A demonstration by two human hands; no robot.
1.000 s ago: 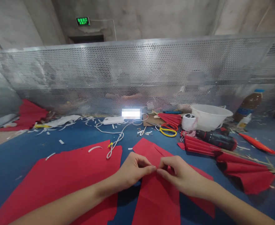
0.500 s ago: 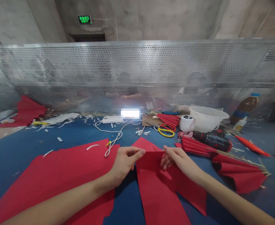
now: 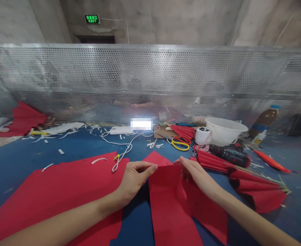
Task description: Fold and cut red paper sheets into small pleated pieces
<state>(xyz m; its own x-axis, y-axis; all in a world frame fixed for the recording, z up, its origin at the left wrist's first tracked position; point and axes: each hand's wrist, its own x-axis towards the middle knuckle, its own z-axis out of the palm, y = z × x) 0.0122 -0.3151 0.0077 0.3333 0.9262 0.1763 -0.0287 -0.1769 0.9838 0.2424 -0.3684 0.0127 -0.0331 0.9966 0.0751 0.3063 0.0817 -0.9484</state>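
Observation:
A strip of red paper stands up in front of me with its top edge raised off the table. My left hand pinches the left end of that edge between thumb and fingers. At the right end is my right hand, its fingers bent around the edge and partly behind the paper. More red paper lies under and behind the strip, its corner showing between the hands. To the left, under my left forearm, a large red sheet lies flat.
Beyond the hands are yellow-and-red scissors, a white thread spool, a white bucket and a black power drill. Folded red paper fans lie right. A white power strip with cord and paper scraps stretch along the perforated metal screen.
The right hand's fingers have shifted slightly along the paper's top edge, which now tilts up on the right. The left hand keeps its pinch. The view has turned slightly.

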